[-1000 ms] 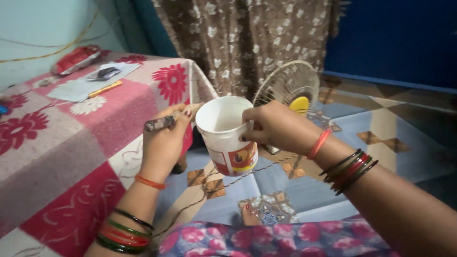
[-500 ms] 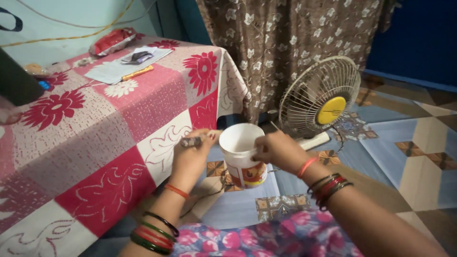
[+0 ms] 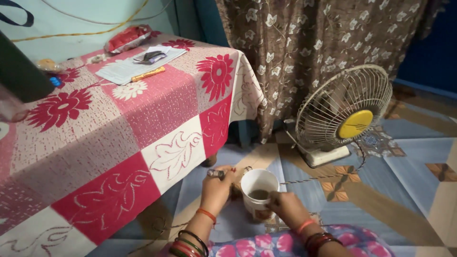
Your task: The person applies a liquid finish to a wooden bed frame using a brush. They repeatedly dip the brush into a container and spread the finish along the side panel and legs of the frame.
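Observation:
My right hand (image 3: 284, 205) grips the side of a white plastic cup (image 3: 258, 191) with a red and yellow label, which sits low at the floor with a dark patch at its bottom. Just left of the cup, my left hand (image 3: 216, 185) is closed around a thin dark stick-like tool (image 3: 217, 173) that lies across the fingers. Both wrists wear red, green and black bangles.
A table with a red and pink floral cloth (image 3: 109, 128) fills the left side, carrying papers, a pen and a red packet (image 3: 127, 38). A table fan (image 3: 345, 112) with a yellow hub stands on the patterned tile floor, its cord (image 3: 319, 177) running past the cup. A brown floral curtain (image 3: 309, 43) hangs behind.
Both hands have gone down with the cup and the tool, from chest height to the floor. The view has pulled back and shifted right, showing more of the table and the fan.

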